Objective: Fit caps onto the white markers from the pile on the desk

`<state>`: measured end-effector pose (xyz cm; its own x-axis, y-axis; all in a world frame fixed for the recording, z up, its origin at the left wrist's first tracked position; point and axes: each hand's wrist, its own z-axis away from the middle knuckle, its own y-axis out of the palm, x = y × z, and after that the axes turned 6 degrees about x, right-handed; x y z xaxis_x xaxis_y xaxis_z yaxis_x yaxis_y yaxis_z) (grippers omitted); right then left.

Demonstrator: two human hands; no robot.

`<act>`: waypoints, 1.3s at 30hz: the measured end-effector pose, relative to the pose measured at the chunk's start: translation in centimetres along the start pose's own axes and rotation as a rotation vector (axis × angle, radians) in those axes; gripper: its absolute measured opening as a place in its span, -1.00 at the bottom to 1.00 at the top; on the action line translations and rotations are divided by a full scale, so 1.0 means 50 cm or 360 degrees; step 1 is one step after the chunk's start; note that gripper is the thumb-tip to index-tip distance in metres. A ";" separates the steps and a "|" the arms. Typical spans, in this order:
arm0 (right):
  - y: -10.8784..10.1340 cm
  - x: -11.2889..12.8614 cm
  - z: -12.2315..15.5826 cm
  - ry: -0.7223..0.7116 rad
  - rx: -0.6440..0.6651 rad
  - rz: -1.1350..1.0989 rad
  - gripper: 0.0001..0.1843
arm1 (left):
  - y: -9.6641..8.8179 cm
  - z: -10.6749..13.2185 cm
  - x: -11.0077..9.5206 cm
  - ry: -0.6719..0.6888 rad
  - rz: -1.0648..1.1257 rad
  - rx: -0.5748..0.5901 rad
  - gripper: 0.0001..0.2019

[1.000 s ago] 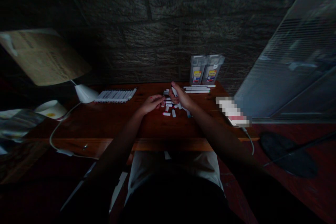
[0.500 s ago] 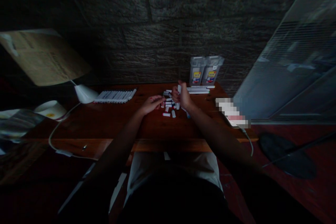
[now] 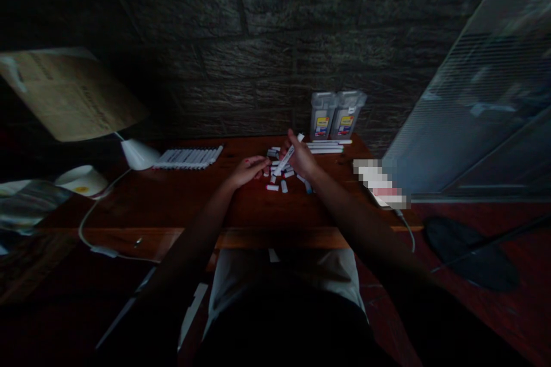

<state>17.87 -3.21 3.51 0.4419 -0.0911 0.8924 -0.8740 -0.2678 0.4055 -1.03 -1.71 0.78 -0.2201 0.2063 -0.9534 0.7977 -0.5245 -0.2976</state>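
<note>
My right hand (image 3: pixel 300 157) is closed around a white marker (image 3: pixel 287 155), which slants with its lower end toward my left hand. My left hand (image 3: pixel 252 170) has its fingers pressed together at the left side of a scatter of marker caps (image 3: pixel 284 186); what they hold, if anything, is too small and dark to make out. The white caps, some with coloured ends, lie on the wooden table (image 3: pixel 172 200) beneath and between both hands. Beyond my right hand, several white markers (image 3: pixel 326 149) lie flat.
A neat row of white markers (image 3: pixel 189 157) lies at the left. Two clear plastic cases (image 3: pixel 322 117) stand against the brick wall. A lamp (image 3: pixel 138 153), a white roll-like object (image 3: pixel 84 180) and its cable are at the left; a partly blurred device (image 3: pixel 381 186) with a cable is at the right.
The marker in my right hand has swung from end-on to a slant, so its length shows, and the hand has turned. My left hand has stayed nearly still.
</note>
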 end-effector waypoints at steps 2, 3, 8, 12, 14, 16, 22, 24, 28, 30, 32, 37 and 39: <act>-0.005 -0.011 -0.004 -0.0002 -0.0095 0.0123 -0.30 | 0.001 0.000 0.001 -0.0012 -0.0006 -0.0019 -0.56; -0.008 -0.015 -0.004 0.0018 -0.0148 0.0208 -0.29 | 0.001 -0.001 0.001 -0.0026 -0.0008 -0.0043 -0.56; -0.018 -0.019 0.001 0.0167 -0.0292 0.0501 -0.29 | 0.003 -0.005 0.002 -0.0075 -0.0008 -0.0113 -0.51; -0.014 -0.007 0.003 0.0233 -0.0409 0.0358 -0.43 | 0.000 -0.002 0.001 -0.0025 -0.0090 -0.0048 -0.47; -0.010 -0.002 0.003 0.0277 -0.0417 0.0238 -0.53 | 0.000 0.000 0.001 -0.0002 -0.0084 -0.0033 -0.46; -0.006 -0.002 0.003 0.0321 -0.0389 0.0153 -0.65 | 0.000 0.001 0.001 0.0011 -0.0057 -0.0025 -0.45; -0.006 -0.010 0.004 0.0297 -0.0279 0.0030 -0.92 | -0.002 0.001 -0.003 0.0062 -0.0070 0.0036 -0.43; -0.009 -0.013 0.005 0.0291 -0.0261 0.0019 -0.87 | -0.002 0.001 -0.002 0.0068 -0.0075 0.0029 -0.46; -0.010 -0.016 0.006 0.0358 -0.0310 0.0112 -0.87 | -0.002 0.000 0.003 0.0052 -0.0068 0.0018 -0.55; -0.009 -0.017 0.007 0.0381 -0.0328 0.0152 -0.88 | -0.003 -0.002 0.005 0.0050 -0.0059 0.0019 -0.56; -0.008 -0.015 0.008 0.0368 -0.0338 0.0152 -0.88 | -0.004 -0.002 0.006 0.0039 -0.0054 0.0014 -0.54; -0.009 -0.007 0.004 0.0316 -0.0405 0.0125 -0.89 | -0.004 -0.002 0.006 0.0028 -0.0024 -0.0013 -0.47; -0.011 -0.006 0.001 0.0299 -0.0439 0.0128 -0.85 | -0.003 -0.001 0.005 0.0049 -0.0024 0.0010 -0.49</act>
<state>18.24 -3.09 3.01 0.3470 0.0838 0.9341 -0.9375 0.0047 0.3478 -1.16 -1.53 0.59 -0.2146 0.2392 -0.9470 0.7907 -0.5266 -0.3122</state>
